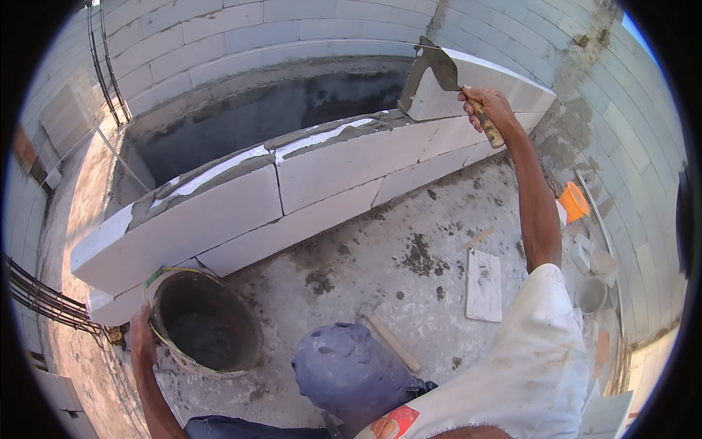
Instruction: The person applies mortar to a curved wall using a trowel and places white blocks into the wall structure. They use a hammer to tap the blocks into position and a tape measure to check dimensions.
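Note:
My right hand (488, 108) is closed round the worn wooden handle of a trowel (439, 66). The trowel's blade lies against the mortar-smeared left end of a white block (479, 82) standing on the low wall. At lower left, my left hand (143, 338) grips the rim of a dark bucket (191, 289), its fingers partly hidden. Grey mortar (208, 342) sits low in that bucket. Between bucket and trowel runs the low white block wall (351, 164). A patchy layer of grey mortar (322, 135) covers its top, with white surface showing in places.
A dark recess (278, 106) lies behind the low wall. Steel bars jut out at left (51, 300). On the floor are a long-handled tool (391, 342), a white board (483, 285) and mortar crumbs. An orange bucket (574, 201) and grey containers (591, 294) stand by the right wall.

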Available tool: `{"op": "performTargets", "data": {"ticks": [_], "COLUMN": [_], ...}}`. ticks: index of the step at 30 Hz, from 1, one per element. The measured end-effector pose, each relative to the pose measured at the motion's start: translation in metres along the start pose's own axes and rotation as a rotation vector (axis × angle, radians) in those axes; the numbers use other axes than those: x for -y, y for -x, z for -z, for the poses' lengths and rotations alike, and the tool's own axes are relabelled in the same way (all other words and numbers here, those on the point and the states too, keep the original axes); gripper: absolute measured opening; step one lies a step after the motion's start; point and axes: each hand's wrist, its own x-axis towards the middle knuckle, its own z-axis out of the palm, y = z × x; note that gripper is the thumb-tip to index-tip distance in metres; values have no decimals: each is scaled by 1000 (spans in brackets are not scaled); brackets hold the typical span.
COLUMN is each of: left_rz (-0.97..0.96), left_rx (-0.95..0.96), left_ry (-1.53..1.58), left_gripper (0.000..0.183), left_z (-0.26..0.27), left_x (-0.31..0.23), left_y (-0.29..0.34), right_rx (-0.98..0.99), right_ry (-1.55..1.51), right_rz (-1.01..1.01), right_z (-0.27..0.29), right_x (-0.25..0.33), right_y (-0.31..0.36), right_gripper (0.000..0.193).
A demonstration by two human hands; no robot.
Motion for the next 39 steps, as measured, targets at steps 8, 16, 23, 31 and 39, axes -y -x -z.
{"op": "performTargets", "data": {"ticks": [8,16,23,31,39], "left_rz": [-59,73,13,-3,70], "left_rx": [44,134,203,166,90], "left_ry": [-39,121,194,251,194], "left_gripper": [55,49,52,58,58], "left_z": [15,11,15,5,-4], "left_x": [29,-2,-8,1,-19], "left_y": [-21,3,1,-7,4], "right_rx": [181,139,193,80,36], "right_ry": [-278,-197,-97,68,-241], "right_rz": [-91,-138,-183,-206,-146], "right_z": [-35,-2,-40,-10,21], "right_x": [-87,-113,-85,-32,-45], "right_y": [9,9,35,13,30], "right_gripper": [36,35,32,33,32]}}
